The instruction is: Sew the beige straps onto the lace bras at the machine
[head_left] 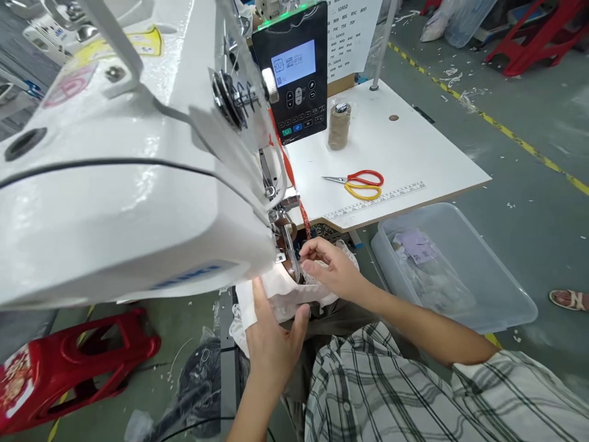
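A white fabric piece with lace edging lies under the needle area of a white sewing machine. My left hand rests on the fabric's near side, index finger stretched toward the machine head and thumb spread apart. On the other side, my right hand is close to the presser area, with bent fingers and a gap between thumb and forefinger. No held object shows in it, though its palm side is partly hidden. A red patterned strip hangs down beside the needle mechanism.
On the white table are red-and-yellow-handled scissors, a brown thread cone and a printed ruler scale. A control panel stands behind. A clear plastic bin sits right; a red stool stands left.
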Demonstrator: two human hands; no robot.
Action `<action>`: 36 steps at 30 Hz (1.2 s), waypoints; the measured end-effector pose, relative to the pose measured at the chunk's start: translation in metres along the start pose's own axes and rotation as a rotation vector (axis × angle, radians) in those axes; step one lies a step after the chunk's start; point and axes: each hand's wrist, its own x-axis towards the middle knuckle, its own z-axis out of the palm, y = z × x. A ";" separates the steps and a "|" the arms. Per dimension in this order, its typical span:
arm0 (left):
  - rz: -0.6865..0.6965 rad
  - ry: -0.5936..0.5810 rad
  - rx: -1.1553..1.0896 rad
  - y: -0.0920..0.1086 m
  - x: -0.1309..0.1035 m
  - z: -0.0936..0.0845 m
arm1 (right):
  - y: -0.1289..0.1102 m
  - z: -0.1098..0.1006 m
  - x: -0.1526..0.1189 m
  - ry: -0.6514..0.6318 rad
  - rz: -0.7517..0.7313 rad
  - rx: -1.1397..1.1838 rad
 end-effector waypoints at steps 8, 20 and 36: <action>0.172 0.064 -0.167 0.044 -0.052 0.028 | -0.006 -0.010 -0.037 -0.148 0.013 -0.099; 0.110 -0.063 -0.556 0.019 -0.031 -0.001 | 0.009 -0.025 -0.060 -0.182 0.447 0.443; -0.641 -0.922 -1.348 -0.005 -0.001 0.023 | 0.032 -0.020 -0.040 -0.319 -0.732 -0.883</action>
